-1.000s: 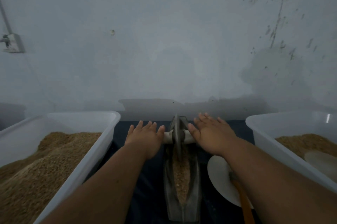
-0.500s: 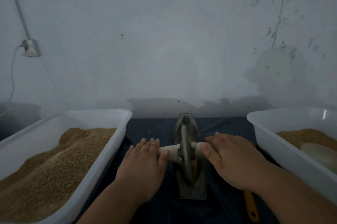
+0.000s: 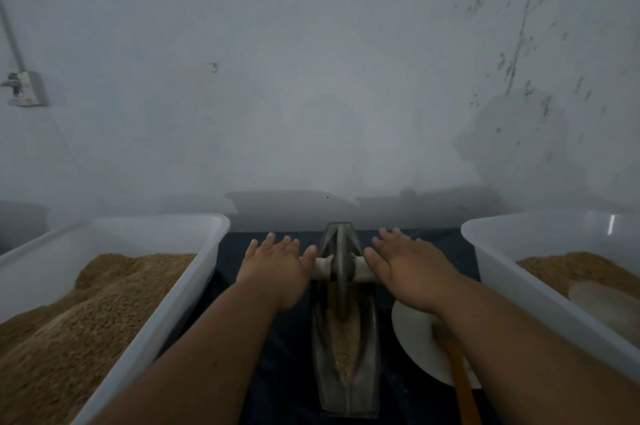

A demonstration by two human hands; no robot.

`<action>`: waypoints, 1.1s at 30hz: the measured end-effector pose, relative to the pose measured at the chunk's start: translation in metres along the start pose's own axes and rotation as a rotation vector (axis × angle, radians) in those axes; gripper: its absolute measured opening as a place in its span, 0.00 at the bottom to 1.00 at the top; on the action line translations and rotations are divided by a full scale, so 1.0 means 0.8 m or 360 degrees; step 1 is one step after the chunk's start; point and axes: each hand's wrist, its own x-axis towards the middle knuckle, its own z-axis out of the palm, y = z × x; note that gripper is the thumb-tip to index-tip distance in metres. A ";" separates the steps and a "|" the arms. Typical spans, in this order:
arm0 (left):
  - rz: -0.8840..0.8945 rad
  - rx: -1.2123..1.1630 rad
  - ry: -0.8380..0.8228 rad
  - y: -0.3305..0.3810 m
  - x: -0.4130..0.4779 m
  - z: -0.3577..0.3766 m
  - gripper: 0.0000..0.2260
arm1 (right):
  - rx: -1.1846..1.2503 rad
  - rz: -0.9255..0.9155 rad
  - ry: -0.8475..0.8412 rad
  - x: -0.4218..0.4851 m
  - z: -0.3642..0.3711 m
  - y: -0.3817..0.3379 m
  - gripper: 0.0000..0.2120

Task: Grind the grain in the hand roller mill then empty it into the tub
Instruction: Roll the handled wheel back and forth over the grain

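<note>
Mill lies between two tubs, grain in its trough; left hand and right hand press its roller handles, fingers straight; left tub heaped with grain, right tub shallower.

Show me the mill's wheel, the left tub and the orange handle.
mill's wheel [image 3: 341,268], head view, hub between the grips.
left tub [image 3: 138,237], head view, bare far wall.
orange handle [image 3: 461,379], head view, middle of shaft.

A plain grain-processing workroom is seen: a stained bare wall, with grain-filled white tubs flanking a hand roller mill.
</note>
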 end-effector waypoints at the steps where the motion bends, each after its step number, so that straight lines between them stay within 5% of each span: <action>1: 0.0048 0.0105 -0.0038 -0.002 0.008 0.001 0.25 | -0.0012 0.0013 -0.0015 0.009 -0.001 0.001 0.34; 8: 0.0091 0.0258 -0.0089 -0.004 0.011 -0.002 0.26 | -0.0027 0.0026 -0.0041 0.024 -0.003 0.003 0.35; 13: -0.0027 -0.0032 -0.0055 0.002 -0.033 -0.002 0.25 | -0.0011 0.0002 -0.0068 -0.021 -0.017 -0.018 0.41; 20: -0.0054 -0.0379 0.0181 0.013 -0.143 -0.021 0.46 | 0.0061 -0.0166 0.0203 -0.114 -0.032 -0.042 0.37; 33: -0.0062 -0.0266 0.0070 0.008 -0.090 -0.010 0.32 | 0.0076 -0.0107 0.0110 -0.068 -0.014 -0.022 0.46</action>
